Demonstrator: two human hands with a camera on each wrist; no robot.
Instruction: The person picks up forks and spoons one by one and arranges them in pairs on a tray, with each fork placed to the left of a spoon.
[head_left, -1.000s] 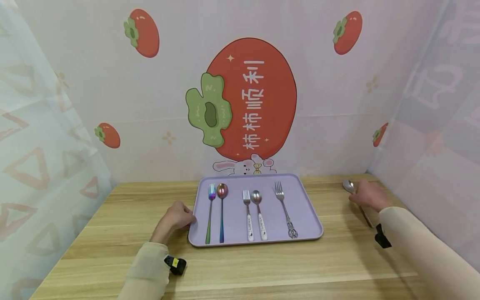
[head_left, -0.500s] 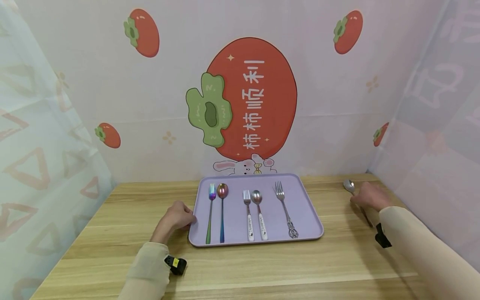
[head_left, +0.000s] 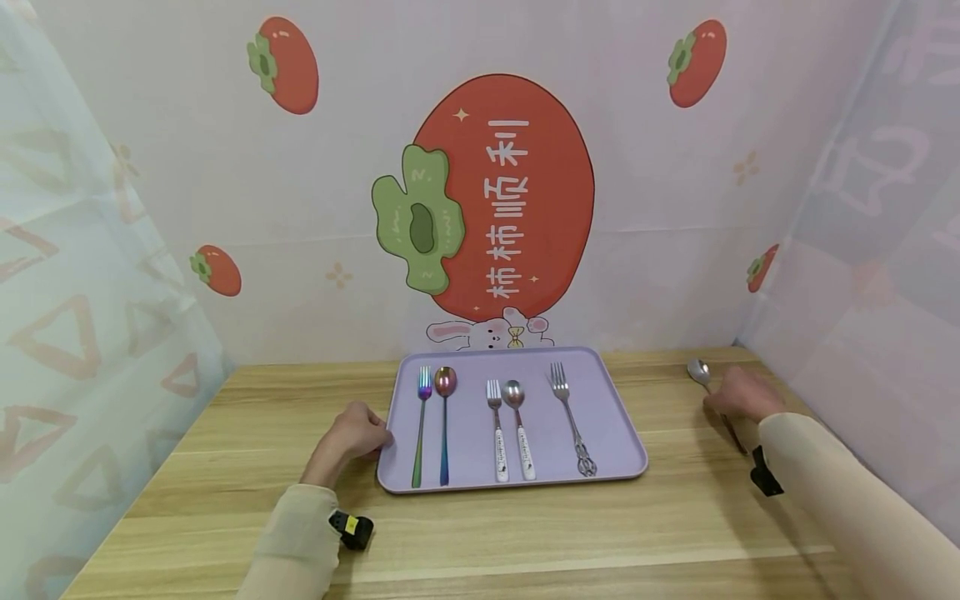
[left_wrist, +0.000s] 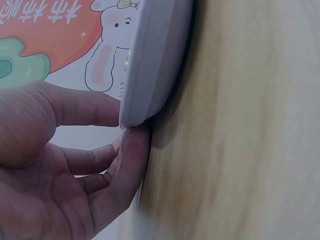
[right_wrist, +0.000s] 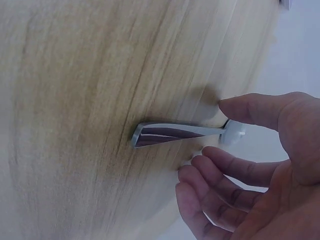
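At the left rim of the lilac tray (head_left: 468, 458), my left hand (head_left: 352, 433) pinches the edge, thumb on top and fingertips against the outer underside in the left wrist view. On the right of the table lies a silver spoon (head_left: 699, 371), bowl pointing away. My right hand (head_left: 742, 393) hovers right over its handle. The right wrist view has the spoon handle (right_wrist: 170, 132) lying on the wood, between a spread thumb and loosely bent fingers that stand apart from it.
On the tray lie a rainbow fork (head_left: 422, 417), a rainbow spoon (head_left: 445, 417), a white-handled fork (head_left: 498, 433), a white-handled spoon (head_left: 521, 425) and an ornate silver fork (head_left: 573, 421). A printed cloth backdrop (head_left: 315, 192) rises behind the wooden table (head_left: 525, 542).
My right hand has shifted very slightly to the right along the spoon's handle. My left hand and the tray stay in place.
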